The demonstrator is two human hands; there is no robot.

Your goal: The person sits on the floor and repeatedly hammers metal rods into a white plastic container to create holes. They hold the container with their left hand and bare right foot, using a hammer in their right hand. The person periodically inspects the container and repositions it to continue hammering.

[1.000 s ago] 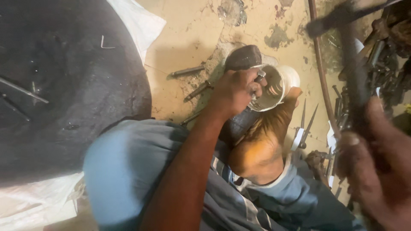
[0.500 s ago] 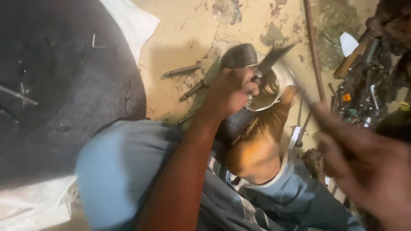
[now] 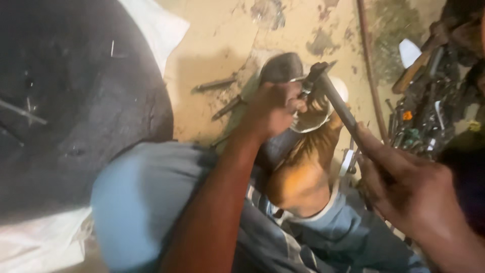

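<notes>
From the head view I see my left hand (image 3: 275,108) closed around a small metal piece (image 3: 305,93) that it presses against the rim of a round bowl (image 3: 316,119); the piece itself is mostly hidden by my fingers, so I cannot tell its exact shape. My right hand (image 3: 409,187) is wrapped tight around the handle of a hammer (image 3: 336,101), low on the shaft, with the shaft running up and left from my fist and the dark head sitting right at the top of the piece my left hand holds, touching it or just above it; the blur keeps me from saying which. The bowl rests against my foot (image 3: 303,177), between my knees, and just behind it lies a dark rounded stone (image 3: 280,68) on the floor (image 3: 217,50). Two thin metal rods (image 3: 217,84) lie on the sandy floor to the left of the stone. A large black tyre (image 3: 76,101) fills the left side, with a white sack (image 3: 151,25) tucked behind its upper edge. To the far right a heap of tools (image 3: 424,116) lies in shadow, and a long thin bar (image 3: 371,71) runs down the floor beside it. My blue trousers (image 3: 136,202) cover the lower middle
</notes>
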